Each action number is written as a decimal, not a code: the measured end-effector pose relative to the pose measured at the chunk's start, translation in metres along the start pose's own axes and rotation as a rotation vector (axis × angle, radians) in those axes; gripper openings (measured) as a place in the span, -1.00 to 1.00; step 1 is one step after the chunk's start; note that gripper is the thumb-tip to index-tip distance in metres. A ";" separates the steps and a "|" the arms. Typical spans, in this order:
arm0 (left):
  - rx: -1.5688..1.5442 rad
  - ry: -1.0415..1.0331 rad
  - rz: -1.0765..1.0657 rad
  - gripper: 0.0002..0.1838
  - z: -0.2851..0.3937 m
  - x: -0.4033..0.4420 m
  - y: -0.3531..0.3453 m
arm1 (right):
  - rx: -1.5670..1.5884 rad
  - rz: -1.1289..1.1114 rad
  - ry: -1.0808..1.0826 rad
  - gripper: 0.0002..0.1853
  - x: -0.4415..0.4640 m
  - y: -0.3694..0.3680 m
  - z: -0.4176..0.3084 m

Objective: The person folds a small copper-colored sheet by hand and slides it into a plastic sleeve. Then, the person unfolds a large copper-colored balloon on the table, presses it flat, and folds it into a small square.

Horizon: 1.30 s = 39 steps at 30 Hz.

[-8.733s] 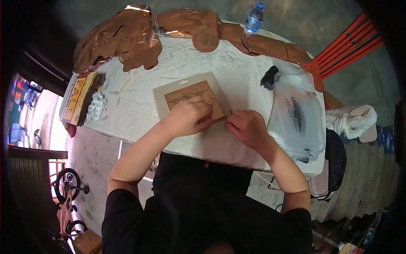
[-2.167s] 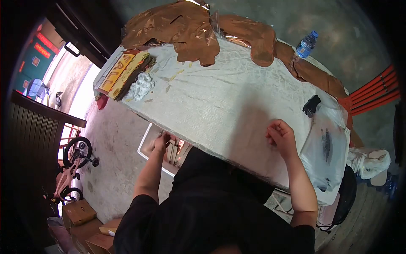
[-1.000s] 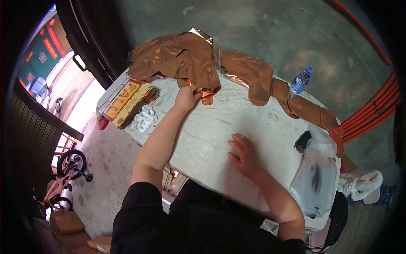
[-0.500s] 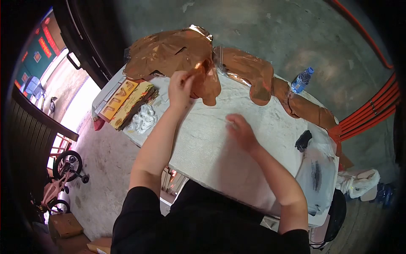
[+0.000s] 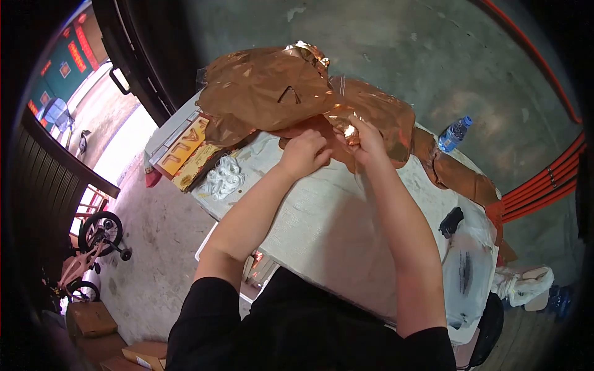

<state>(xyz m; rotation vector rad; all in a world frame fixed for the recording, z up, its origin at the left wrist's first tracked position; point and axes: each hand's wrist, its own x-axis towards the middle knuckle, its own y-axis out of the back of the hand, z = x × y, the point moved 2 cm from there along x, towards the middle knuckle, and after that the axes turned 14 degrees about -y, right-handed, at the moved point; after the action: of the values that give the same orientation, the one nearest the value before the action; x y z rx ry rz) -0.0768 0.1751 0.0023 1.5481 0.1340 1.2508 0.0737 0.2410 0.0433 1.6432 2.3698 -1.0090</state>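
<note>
- Hands apart: right hand (image 5: 366, 143) clamped on copper foil sheet (image 5: 257, 89); left hand (image 5: 303, 154) curled at its near edge, grip unclear
- White string bundle (image 5: 223, 178) beside FALL box (image 5: 184, 147), left on table (image 5: 309, 213)
- Foil spans table's far side, partly over box
- Water bottle (image 5: 453, 135) far right

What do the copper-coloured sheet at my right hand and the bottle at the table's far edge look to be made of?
Copper-coloured sheet, pinched by the right hand: probably metallic foil or metallised plastic film, shiny, judging by its bright glints and sharp creases.
Bottle: most likely thin clear plastic, glossy, judging by its see-through body and blue cap.
</note>
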 end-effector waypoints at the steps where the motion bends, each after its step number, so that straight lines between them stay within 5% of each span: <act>1: 0.002 -0.003 0.002 -0.75 -0.007 -0.001 -0.006 | 0.002 -0.057 -0.013 -0.75 -0.001 -0.003 -0.003; 4: 0.343 0.060 0.233 -0.69 -0.023 0.006 -0.004 | -0.111 -0.059 0.021 -0.73 -0.011 -0.013 -0.007; 6: 0.381 0.463 -0.373 -0.62 -0.052 0.018 0.001 | -0.130 -0.058 0.066 -0.77 -0.012 -0.011 -0.005; 8: 0.509 0.214 -0.015 -0.54 -0.103 -0.001 -0.009 | -0.210 -0.042 0.129 -0.79 -0.024 -0.003 -0.009; 9: 0.230 0.356 -0.356 -0.43 -0.129 0.006 -0.004 | -0.211 -0.041 0.133 -0.79 -0.033 0.003 -0.010; 10: 0.230 0.350 -0.354 -0.43 -0.170 0.009 -0.037 | -0.256 0.017 0.128 -0.78 -0.045 0.012 -0.011; 12: -0.352 0.257 0.260 -0.35 -0.245 -0.044 -0.077 | -0.362 0.079 0.120 -0.73 -0.074 0.037 -0.012; 13: -0.360 0.252 0.253 -0.35 -0.242 -0.046 -0.059 | -0.424 0.083 0.113 -0.73 -0.091 0.052 -0.011; 15: 0.385 0.140 0.057 -0.26 -0.207 -0.030 0.006 | -0.469 0.189 0.057 -0.74 -0.133 0.072 -0.008; 16: 0.378 0.135 0.053 -0.26 -0.193 -0.019 0.021 | -0.447 0.215 0.022 -0.75 -0.152 0.086 -0.004; 18: 0.362 0.386 -0.354 -0.21 -0.174 -0.006 0.034 | -0.463 0.270 -0.065 -0.77 -0.190 0.111 0.002; 25: 0.548 0.413 -0.365 -0.33 -0.173 0.002 0.071 | -0.823 0.314 -0.475 -0.70 -0.281 0.164 0.029; 27: 0.550 0.388 -0.354 -0.37 -0.168 0.009 0.069 | -1.356 0.479 -0.403 -0.68 -0.296 0.159 0.023; 28: 0.536 0.353 -0.330 -0.43 -0.155 0.015 0.070 | -1.346 0.489 -0.410 -0.68 -0.301 0.156 0.021; 29: 0.523 0.319 -0.306 -0.48 -0.142 0.020 0.070 | -1.552 0.662 -0.179 -0.69 -0.304 0.149 0.013; 30: 0.226 0.297 -0.232 -0.52 -0.118 0.027 0.068 | -1.742 0.835 0.073 -0.69 -0.305 0.137 0.005; 31: -0.070 0.271 -0.158 -0.56 -0.085 0.032 0.064 | -1.651 0.911 0.079 -0.72 -0.303 0.118 -0.002; 32: -0.219 0.191 -0.234 -0.63 -0.048 0.035 0.058 | -1.653 0.813 0.245 -0.73 -0.294 0.117 -0.001; 33: -0.867 0.389 -0.307 -0.60 0.001 0.039 0.056 | -1.648 0.715 0.407 -0.74 -0.283 0.121 0.005; 35: -0.627 -0.099 -0.403 -0.56 0.035 0.027 0.018 | -1.658 0.430 0.515 -0.62 -0.248 0.119 0.024; 39: -0.313 -0.222 -0.572 -0.39 0.097 -0.012 -0.004 | -1.734 0.310 0.500 -0.39 -0.197 0.126 0.066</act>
<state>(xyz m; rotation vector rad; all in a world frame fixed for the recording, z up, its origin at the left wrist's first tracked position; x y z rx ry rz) -0.0070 0.1065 0.0055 1.2432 0.2083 0.6118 0.2460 0.0710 0.0162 1.2453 1.7396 1.3307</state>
